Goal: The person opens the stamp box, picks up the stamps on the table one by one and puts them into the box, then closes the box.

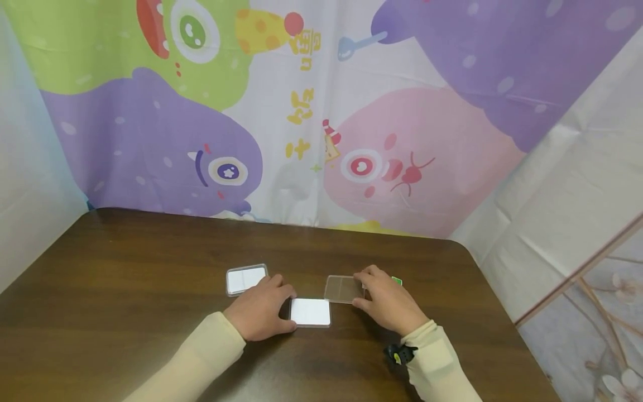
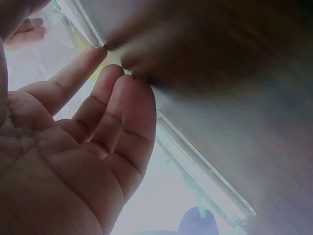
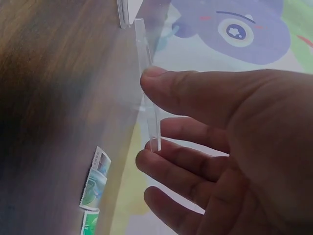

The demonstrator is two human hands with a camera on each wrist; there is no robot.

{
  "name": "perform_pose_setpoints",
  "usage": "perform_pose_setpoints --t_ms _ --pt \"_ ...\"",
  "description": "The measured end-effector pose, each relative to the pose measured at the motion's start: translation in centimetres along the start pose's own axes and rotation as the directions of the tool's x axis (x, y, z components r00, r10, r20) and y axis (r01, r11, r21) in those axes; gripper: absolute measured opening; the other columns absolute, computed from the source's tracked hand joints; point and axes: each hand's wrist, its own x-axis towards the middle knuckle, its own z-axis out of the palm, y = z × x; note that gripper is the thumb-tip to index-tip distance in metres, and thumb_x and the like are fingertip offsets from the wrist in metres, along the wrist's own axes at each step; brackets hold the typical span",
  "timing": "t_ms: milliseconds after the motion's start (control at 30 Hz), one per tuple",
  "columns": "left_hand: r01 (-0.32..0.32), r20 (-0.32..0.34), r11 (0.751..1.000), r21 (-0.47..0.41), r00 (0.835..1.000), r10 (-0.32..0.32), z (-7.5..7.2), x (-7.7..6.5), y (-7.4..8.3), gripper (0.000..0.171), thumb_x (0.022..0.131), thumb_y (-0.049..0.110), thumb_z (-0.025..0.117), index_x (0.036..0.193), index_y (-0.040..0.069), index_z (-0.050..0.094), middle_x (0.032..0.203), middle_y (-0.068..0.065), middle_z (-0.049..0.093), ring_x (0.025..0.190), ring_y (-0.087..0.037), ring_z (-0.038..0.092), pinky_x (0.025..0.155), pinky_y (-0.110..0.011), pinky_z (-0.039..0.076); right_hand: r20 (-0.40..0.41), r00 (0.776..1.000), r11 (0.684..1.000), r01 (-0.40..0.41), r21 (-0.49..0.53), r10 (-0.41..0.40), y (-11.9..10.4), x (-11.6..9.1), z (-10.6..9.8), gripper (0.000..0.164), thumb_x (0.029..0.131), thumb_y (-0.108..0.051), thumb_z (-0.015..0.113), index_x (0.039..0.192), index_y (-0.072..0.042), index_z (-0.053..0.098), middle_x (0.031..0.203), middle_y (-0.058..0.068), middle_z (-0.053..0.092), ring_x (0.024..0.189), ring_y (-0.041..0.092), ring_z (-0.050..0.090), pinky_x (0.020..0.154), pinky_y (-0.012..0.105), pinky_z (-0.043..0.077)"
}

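A shallow clear plastic case [image 1: 310, 312] with a white insert lies on the table in front of me. My left hand [image 1: 262, 310] grips its left end, thumb at the near corner and index finger at the far one. Pinched by its right side in my right hand [image 1: 389, 298] is a clear plastic lid [image 1: 341, 289]. In the right wrist view the lid [image 3: 149, 93] appears edge-on between thumb and fingers. The lid's left edge is close to the case's far right corner. Another case [image 1: 245, 280] with a white insert lies beyond my left hand.
Several small stamps [image 3: 95, 188] with toothed edges lie on the table beside my right hand; a green one [image 1: 397, 281] shows past it in the head view. A cartoon-printed cloth [image 1: 291, 184] hangs behind the brown wooden table [image 1: 150, 245].
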Motion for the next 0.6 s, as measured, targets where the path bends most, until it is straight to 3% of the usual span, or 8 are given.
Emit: perform_pose_setpoints --t_ms 267,500,600 --pt "-0.008 -0.006 1.000 0.005 1.000 0.008 -0.15 -0.14 0.12 0.045 0.078 0.034 0.088 0.110 0.008 0.070 0.102 -0.005 0.058 0.094 -0.024 0.055 0.082 -0.043 0.050 0.064 0.998 1.000 -0.025 0.003 0.024 0.17 -0.04 -0.29 0.042 0.087 -0.024 0.085 0.122 -0.008 0.070 0.109 0.006 0.064 0.085 0.015 0.056 0.074 0.037 0.051" --pt "-0.003 -0.009 1.000 0.002 1.000 0.003 -0.05 -0.07 0.11 0.045 0.078 0.035 0.087 0.110 0.008 0.071 0.103 -0.005 0.058 0.094 -0.024 0.055 0.082 -0.043 0.051 0.114 0.993 0.999 -0.036 0.005 0.035 0.29 -0.26 -0.51 0.052 0.080 -0.026 0.090 0.123 -0.005 0.069 0.102 0.004 0.062 0.081 0.014 0.054 0.075 0.037 0.050" --pt "0.002 -0.007 1.000 0.002 1.000 -0.002 -0.06 -0.09 0.13 0.046 0.078 0.035 0.087 0.111 0.007 0.071 0.103 -0.006 0.058 0.094 -0.024 0.055 0.082 -0.043 0.051 0.126 0.991 0.999 -0.037 -0.001 0.037 0.31 -0.38 -0.55 0.049 0.079 -0.027 0.089 0.118 -0.004 0.070 0.098 0.003 0.061 0.080 0.014 0.054 0.073 0.037 0.049"
